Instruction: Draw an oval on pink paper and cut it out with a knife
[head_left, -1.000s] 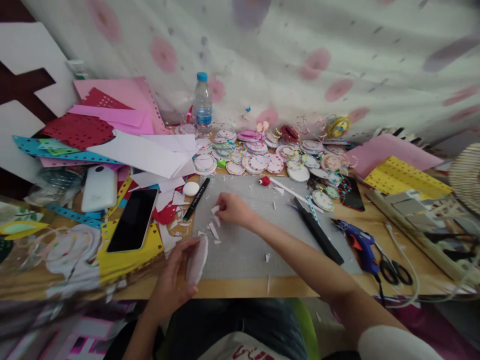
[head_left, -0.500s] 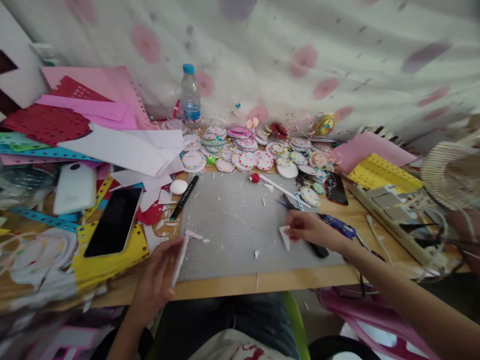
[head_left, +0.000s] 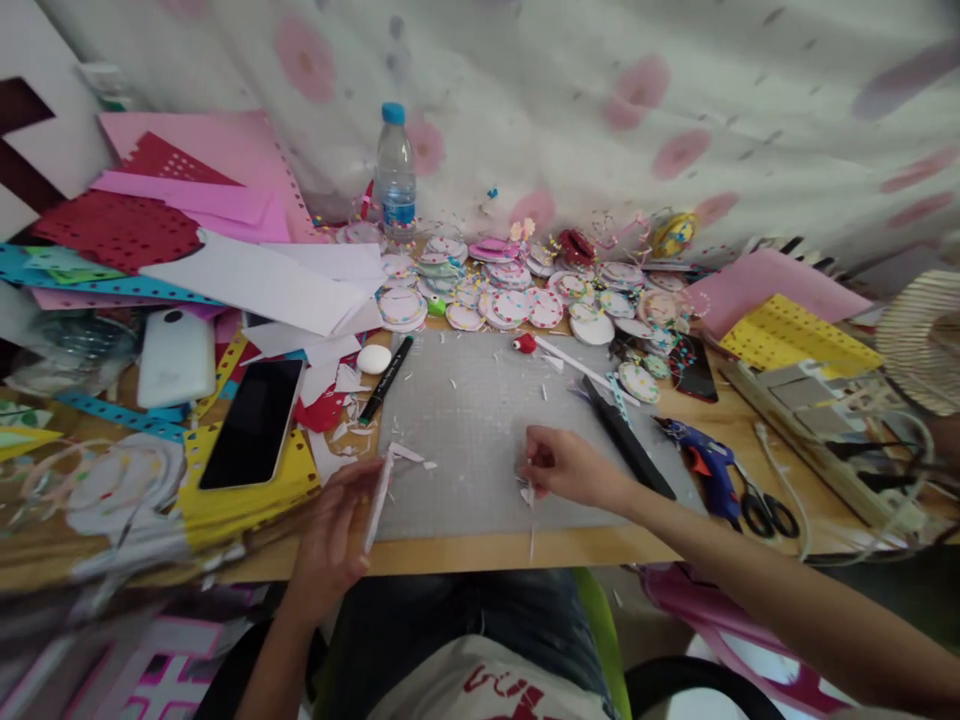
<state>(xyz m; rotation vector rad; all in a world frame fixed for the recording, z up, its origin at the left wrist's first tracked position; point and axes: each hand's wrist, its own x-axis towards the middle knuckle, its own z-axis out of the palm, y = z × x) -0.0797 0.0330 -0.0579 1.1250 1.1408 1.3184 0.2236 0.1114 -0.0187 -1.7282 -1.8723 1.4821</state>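
Observation:
My left hand [head_left: 337, 535] is closed around the edge of a flat white board piece [head_left: 379, 500], seen almost edge-on over the front left corner of a grey cutting mat [head_left: 465, 440]. Thin white offcuts [head_left: 406, 453] lie beside it. Above the middle of the mat, my right hand [head_left: 559, 465] is pinched, its fingertips pointing down and left. The small white triangle it held a moment ago is now mostly hidden at the fingers. Just below them are a white scrap [head_left: 526, 494] and a thin white strip [head_left: 532, 535] by the mat's front edge.
A black cutter [head_left: 626, 435], a blue glue gun [head_left: 709, 465] and scissors [head_left: 769, 510] lie on the right. Left are a marker [head_left: 386, 380], a phone [head_left: 253, 425] and stacked coloured sheets [head_left: 120, 230]. Decorated discs [head_left: 510, 305] and a water bottle [head_left: 395, 175] line the back.
My right hand has moved left across the mat, away from the black cutter, still pinched. My left hand keeps its hold on the white board piece. The whole view has shifted slightly.

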